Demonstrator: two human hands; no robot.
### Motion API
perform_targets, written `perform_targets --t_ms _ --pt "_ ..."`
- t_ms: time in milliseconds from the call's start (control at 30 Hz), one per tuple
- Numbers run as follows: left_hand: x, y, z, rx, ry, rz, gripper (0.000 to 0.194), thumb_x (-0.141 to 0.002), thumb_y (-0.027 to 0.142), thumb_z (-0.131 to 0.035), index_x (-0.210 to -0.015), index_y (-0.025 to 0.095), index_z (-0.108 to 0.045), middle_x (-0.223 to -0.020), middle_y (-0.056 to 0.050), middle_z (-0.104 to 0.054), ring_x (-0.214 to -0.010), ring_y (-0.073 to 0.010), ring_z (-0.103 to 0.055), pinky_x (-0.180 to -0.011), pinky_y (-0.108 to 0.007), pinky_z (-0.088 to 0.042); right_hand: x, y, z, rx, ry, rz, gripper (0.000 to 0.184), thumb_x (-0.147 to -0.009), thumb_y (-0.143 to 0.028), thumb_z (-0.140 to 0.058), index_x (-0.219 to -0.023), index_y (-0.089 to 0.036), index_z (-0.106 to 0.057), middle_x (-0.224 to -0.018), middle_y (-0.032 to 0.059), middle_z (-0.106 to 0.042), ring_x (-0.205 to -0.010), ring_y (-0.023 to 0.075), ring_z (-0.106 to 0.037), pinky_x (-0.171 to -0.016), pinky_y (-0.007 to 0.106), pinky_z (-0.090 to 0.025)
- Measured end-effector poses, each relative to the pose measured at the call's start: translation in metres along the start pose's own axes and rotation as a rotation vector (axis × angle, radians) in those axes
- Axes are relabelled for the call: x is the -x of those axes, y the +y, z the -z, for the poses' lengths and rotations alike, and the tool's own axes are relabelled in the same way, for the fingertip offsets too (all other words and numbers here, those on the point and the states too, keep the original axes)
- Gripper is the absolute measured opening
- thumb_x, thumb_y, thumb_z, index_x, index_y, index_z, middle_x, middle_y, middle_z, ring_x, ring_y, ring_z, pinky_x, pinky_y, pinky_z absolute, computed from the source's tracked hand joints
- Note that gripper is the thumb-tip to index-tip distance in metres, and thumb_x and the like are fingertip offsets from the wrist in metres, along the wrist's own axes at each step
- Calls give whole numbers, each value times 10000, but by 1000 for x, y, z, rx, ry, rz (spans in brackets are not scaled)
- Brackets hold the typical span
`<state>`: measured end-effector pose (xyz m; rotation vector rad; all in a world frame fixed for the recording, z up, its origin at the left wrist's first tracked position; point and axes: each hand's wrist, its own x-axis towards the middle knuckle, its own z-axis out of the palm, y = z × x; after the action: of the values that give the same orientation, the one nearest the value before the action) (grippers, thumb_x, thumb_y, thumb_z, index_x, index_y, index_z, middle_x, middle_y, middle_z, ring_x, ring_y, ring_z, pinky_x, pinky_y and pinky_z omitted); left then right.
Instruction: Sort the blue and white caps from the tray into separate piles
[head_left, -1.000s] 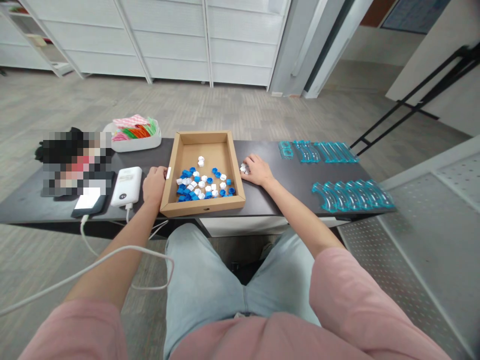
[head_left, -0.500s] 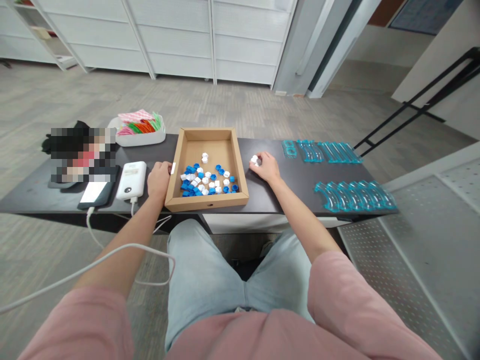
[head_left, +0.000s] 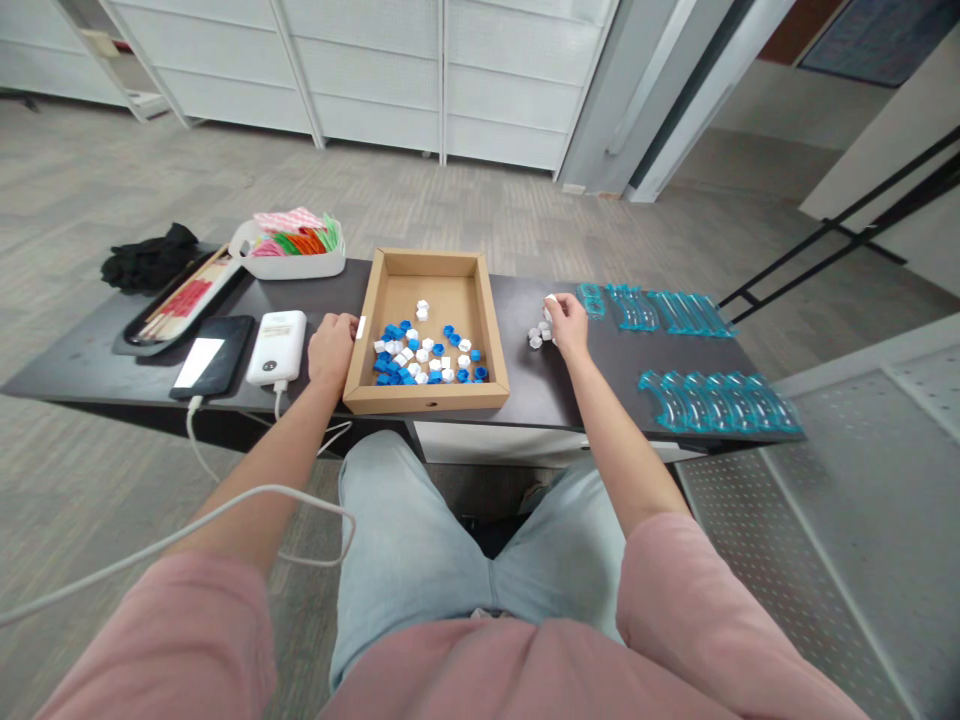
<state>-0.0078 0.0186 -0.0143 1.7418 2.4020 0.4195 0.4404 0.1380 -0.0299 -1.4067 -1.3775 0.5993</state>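
**White bits out on the desk, blue and white ones in the box**

So the right hand [head_left: 568,325] is over on the right side of the cardboard box [head_left: 427,402], well apart from it, with the thumb and fingers closed on a white piece [head_left: 551,299]. The hand covers part of it, so I can't make out its full shape. Just beside those fingers, a little cluster of white pieces [head_left: 538,335] sits on the dark table [head_left: 517,385].

The left hand [head_left: 331,347] is at the box's left wall, fingers touching it near the white label [head_left: 361,328]. They look kinda curled, but I can't tell how open or closed that hand is, and I don't see anything held in it.

Inside the box, a jumble of blue and white pieces [head_left: 427,362] fills the near part, and a couple of white ones [head_left: 422,310] sit together farther back.

Right of the right hand there's a bunch of clear teal plastic parts: a far row [head_left: 690,313] of smaller groups and a near row [head_left: 716,402] of curved ones, all lying on the table.

Left of the left hand: a white power bank [head_left: 277,347] with a cable plugged in, a phone-like device [head_left: 213,357], a dark tray [head_left: 131,342] with red-and-pale sticks, some black cloth [head_left: 150,258], and a white bin [head_left: 292,266] of colorful stuff.
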Motion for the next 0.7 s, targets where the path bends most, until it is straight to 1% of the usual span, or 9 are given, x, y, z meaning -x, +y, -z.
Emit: perform_targets --t_ms 133,233,333,400,467,533,600,633,700 --pt "-1 -1 0 11 -8 -5 325 -1210 227 -542 -1408 215 -799 -1491 -179 -725 -1239 -316 -746 -1088 -414 -571 -5 -16 -6 -9 -34 96 414 -948 -708 -721 -949 -299 -657 -926 24 -763 -902 255 -766 -950 443 -657" --pt "0 -1 0 19 -7 -7 328 -1204 215 -533 -1395 214 -798 -1491 -182 -718 -1229 -317 -748 -1073 -411 -563 4 -43 -26 -12 -135 204 396 -1007 -680 -700 -1018 -285 -699 -997 46 -790 -978 270 -778 -985 449 -653" --pt "1 0 0 24 -3 -8 327 -1202 210 -527 -1383 222 -800 -1494 -176 -726 -1255 -322 -748 -1073 -410 -560 25 -75 -57 28 -311 352 348 -1045 -602 -706 -1102 -262 -752 -1092 65 -822 -1046 284 -785 -1041 456 -644" --pt "1 1 1 26 -2 -9 330 -1200 201 -530 -1380 214 -806 -1488 -182 -732 -1274 -327 -749 -1074 -414 -562 42 -95 -79 111 -473 450 324 -1040 -546 -753 -1153 -244 -790 -1157 82 -837 -1092 297 -788 -1071 457 -635" --pt "2 2 2 28 -3 -10 335 -1195 188 -540 -1384 201 -817 -1483 -194 -737 -1277 -326 -749 -1073 -419 -564 56 -109 -96 209 -660 526 358 -1027 -516 -817 -1238 -228 -826 -1242 103 -850 -1137 312 -795 -1085 458 -632" --pt "3 3 3 29 -6 -9 347 -1196 185 -540 -1393 188 -825 -1486 -206 -740 -1277 -329 -745 -1073 -428 -565 63 -116 -106 265 -806 562 436 -1028 -519 -858 -1353 -229 -842 -1342 117 -855 -1170 318 -806 -1096 462 -636" --pt "3 4 3 32 -10 -6 380 -1200 183 -515 -1420 171 -824 -1497 -222 -737 -1292 -345 -742 -1082 -449 -564 61 -115 -107 244 -841 558 461 -1058 -528 -842 -1422 -245 -845 -1408 121 -851 -1186 313 -816 -1092 463 -649" --pt "4 4 3 35 -12 -5 394 -1199 183 -504 -1432 163 -822 -1503 -229 -734 -1304 -356 -740 -1088 -463 -563 57 -112 -103 218 -815 547 435 -1081 -533 -813 -1411 -252 -854 -1404 120 -853 -1183 310 -819 -1083 463 -657" --pt "4 4 3 44 -16 -3 413 -1197 188 -491 -1448 163 -818 -1520 -239 -725 -1329 -370 -733 -1102 -483 -559 44 -101 -88 175 -707 522 384 -1124 -544 -743 -1343 -259 -877 -1347 119 -861 -1171 310 -817 -1065 471 -668"
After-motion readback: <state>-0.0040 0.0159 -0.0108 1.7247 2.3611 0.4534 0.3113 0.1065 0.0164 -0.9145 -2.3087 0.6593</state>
